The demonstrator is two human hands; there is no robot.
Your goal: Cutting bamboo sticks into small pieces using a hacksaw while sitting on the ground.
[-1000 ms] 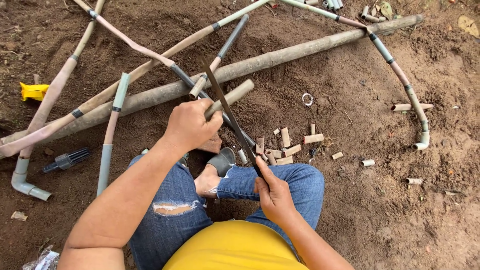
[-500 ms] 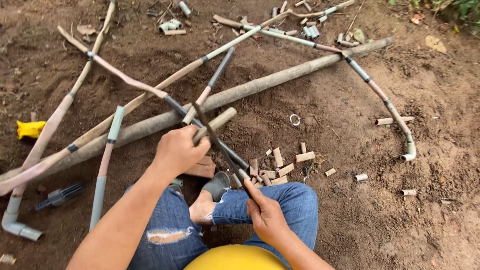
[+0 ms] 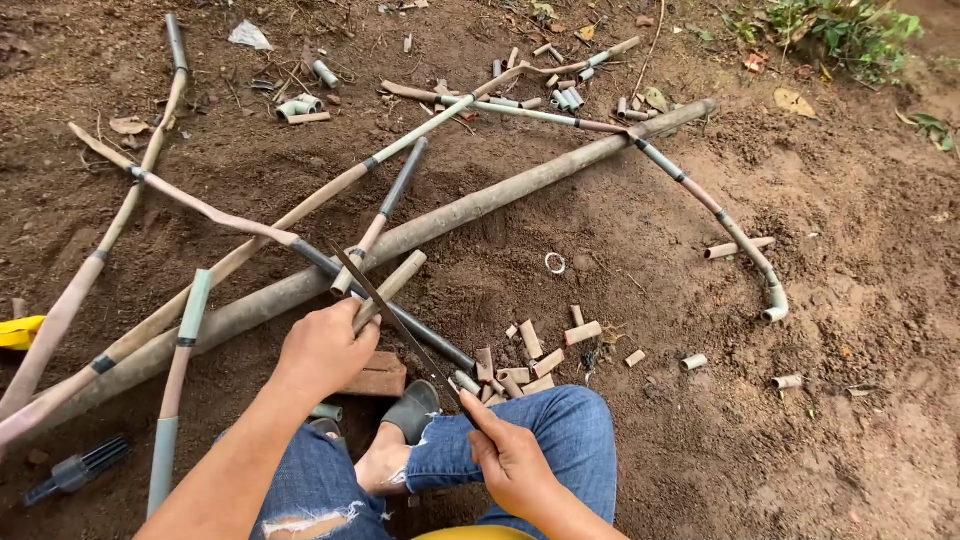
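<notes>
The left hand [image 3: 325,350] is clamped around a short length of pipe [image 3: 392,288], tan and mud-stained, which slants up and to the right out of the fist, its cut end showing just beyond a thicker pipe. Across it lies a thin, dark saw blade [image 3: 395,322], long and narrow, running from upper left down to lower right; the right hand [image 3: 512,455] is closed on its lower end, thumb laid along the top, so the two hands sit apart with the blade bridging the space between them. The blade rests on the short pipe just past the left fingers. Under the left hand sits a reddish brick [image 3: 375,375], and the held pipe seems to be braced over it, though the contact is hidden by the hand. A long, thick pipe [image 3: 480,205], coated in dirt, lies diagonally on the brown soil [image 3: 850,300] behind the work, crossed by thinner, bent pipes with grey and black couplings. Just to the right of the blade, near the person's knee in blue jeans [image 3: 560,430], a cluster of short cut pipe pieces [image 3: 545,350] is scattered on the ground. A bare foot in a dark sandal [image 3: 412,408] rests beside the brick. A curved pipe ending in a white elbow fitting [image 3: 775,305] lies well apart to the right.
</notes>
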